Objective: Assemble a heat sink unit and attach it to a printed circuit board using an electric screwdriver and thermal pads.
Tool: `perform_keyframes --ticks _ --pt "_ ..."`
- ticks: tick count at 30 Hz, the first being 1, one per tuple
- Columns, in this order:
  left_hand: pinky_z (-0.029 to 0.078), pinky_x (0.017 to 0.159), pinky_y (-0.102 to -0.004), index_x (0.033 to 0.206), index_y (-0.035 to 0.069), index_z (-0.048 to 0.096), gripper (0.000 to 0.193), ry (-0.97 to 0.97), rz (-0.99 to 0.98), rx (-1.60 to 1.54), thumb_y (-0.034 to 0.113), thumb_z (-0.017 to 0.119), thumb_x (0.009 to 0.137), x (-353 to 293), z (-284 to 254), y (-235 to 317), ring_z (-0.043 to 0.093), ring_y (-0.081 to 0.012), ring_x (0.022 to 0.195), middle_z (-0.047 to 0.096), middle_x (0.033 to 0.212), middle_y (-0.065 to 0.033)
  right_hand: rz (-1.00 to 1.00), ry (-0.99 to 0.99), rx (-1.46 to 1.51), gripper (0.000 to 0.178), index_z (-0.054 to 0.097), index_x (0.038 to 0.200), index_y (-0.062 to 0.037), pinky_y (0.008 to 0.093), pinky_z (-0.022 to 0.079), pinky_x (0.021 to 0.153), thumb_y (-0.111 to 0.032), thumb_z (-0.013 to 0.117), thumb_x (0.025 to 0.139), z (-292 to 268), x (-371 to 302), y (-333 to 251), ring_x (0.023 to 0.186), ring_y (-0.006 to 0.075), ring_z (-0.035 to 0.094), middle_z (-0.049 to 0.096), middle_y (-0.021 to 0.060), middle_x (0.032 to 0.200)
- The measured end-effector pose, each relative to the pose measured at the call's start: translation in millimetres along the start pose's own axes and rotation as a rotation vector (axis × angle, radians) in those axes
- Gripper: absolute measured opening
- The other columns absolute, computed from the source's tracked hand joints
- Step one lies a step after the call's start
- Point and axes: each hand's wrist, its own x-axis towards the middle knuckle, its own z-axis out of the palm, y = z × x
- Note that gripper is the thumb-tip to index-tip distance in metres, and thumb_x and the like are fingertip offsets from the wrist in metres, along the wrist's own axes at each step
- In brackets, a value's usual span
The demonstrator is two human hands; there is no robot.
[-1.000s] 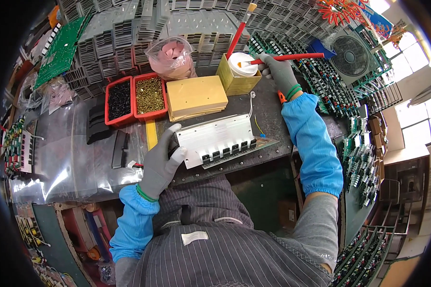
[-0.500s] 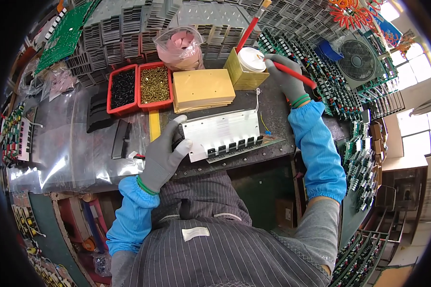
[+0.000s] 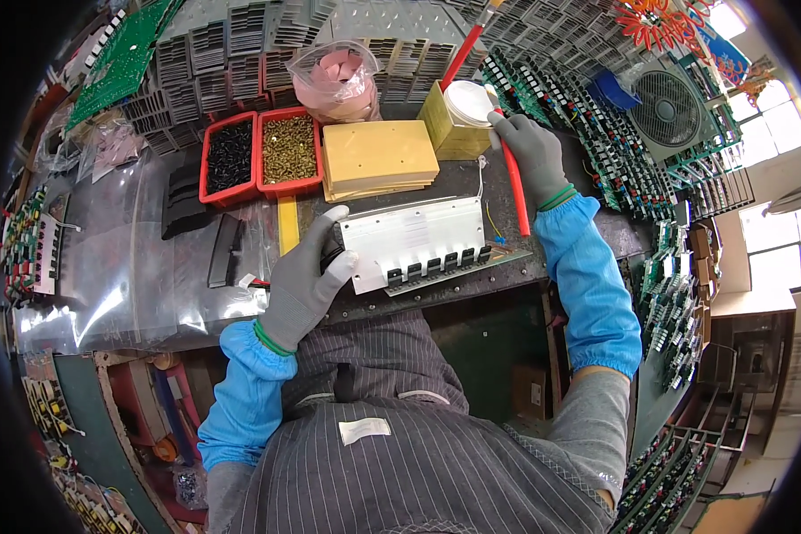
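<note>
My left hand, in a grey glove, grips the left end of a silver metal plate. Along the plate's lower edge runs a row of black components, with the edge of a circuit board below them. My right hand, also gloved, closes around a red-handled brush. Its pale tip points up beside a white round tub, and the handle hangs down toward the bench. The tub sits in a yellowish box, where a second red brush stands upright.
Two red bins, one of black parts and one of brass screws, stand beside a stack of yellow boards. Behind are a bagged pink roll and stacked metal plates. Circuit boards and a fan line the right.
The brush in my right hand has swung from slanting rightward to hanging nearly upright, its handle end lower. My left hand keeps its grip on the plate.
</note>
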Motion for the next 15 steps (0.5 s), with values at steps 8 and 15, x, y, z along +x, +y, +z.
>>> perform_keyframes --ticks 8,15 --pt "0.052 0.089 -0.0388 0.147 0.013 0.042 0.075 -0.022 -0.015 0.047 0.054 0.064 0.089 -3 1 -6 0.068 -0.0326 0.103 0.068 0.107 -0.0197 0.226 0.335 0.542 0.028 0.070 0.115 -0.0059 0.0275 0.053 0.076 -0.015 0.072 0.089 -46 -9 -32 0.088 0.0202 0.068 0.067 0.0104 0.100" --pt "0.053 0.085 -0.0392 0.146 0.015 0.044 0.076 0.007 0.015 -0.043 0.049 0.070 0.084 -10 4 -8 0.069 -0.0311 0.099 0.067 0.105 -0.0173 0.703 0.395 1.300 0.021 0.064 0.110 -0.0005 0.0215 0.048 0.065 -0.012 0.065 0.092 -128 -15 -92 0.071 0.0083 0.058 0.066 0.0047 0.086"
